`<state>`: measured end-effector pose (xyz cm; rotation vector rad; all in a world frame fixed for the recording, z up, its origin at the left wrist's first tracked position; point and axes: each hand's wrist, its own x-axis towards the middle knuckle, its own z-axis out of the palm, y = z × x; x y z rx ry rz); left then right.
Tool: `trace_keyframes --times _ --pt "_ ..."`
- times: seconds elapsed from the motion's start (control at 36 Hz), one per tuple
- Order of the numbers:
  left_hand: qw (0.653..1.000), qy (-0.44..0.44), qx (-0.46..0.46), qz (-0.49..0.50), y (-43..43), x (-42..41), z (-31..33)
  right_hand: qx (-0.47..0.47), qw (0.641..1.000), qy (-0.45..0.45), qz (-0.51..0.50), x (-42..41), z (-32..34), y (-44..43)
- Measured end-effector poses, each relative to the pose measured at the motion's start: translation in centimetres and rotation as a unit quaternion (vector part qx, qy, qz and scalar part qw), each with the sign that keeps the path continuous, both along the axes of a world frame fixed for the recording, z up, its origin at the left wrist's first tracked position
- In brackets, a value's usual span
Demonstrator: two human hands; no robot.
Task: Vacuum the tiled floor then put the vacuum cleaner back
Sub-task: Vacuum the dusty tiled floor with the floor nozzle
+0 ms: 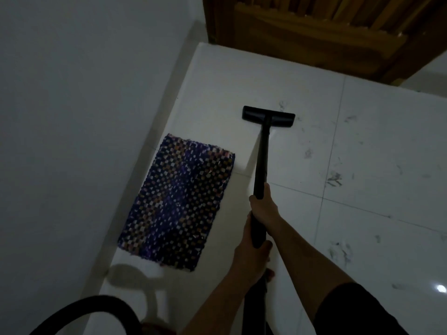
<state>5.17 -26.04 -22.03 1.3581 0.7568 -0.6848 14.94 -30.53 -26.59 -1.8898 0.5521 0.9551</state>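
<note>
The vacuum cleaner's black wand (261,163) runs up the middle of the frame and ends in a flat black floor head (268,116), which sits on the tiled floor (362,151) just above centre. The floor is made of large, glossy white tiles with thin grout lines; grey smudges and scuff marks are scattered over the right half, and a bright spot of light reflects at the lower right edge. A plain pale wall (84,81) fills the left side of the frame and meets the floor along a diagonal skirting line. At the top, a brown wooden door (326,32) stands at the far edge of the tiles.

A woven mat (179,201), dark blue with small pale and pinkish checks, lies flat on the floor left of the wand, near the wall and apart from the floor head. A black hose (92,303) curves across the lower left corner, with a shadow on the tiles beside it.

The right hand (262,206) is wrapped closed around the wand higher up, its bare forearm coming from a dark sleeve (358,313) at lower right. The left hand (251,250) grips the wand just below it, fingers curled around the tube. Something reddish shows beneath the left hand, perhaps part of the handle; the dim light leaves it unclear.
</note>
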Motion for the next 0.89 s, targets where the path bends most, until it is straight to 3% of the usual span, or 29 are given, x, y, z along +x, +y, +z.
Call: trace_keyframes --times 0.56,0.89 --pt "1.0 0.008 -0.022 0.021 -0.7 20.4 -4.1 -0.019 0.999 -0.049 0.012 20.4 -4.2 -0.6" --pt "0.998 0.021 -0.046 0.029 -2.5 23.6 -2.9 -0.043 0.996 -0.073 -0.002 23.2 -4.1 -2.8"
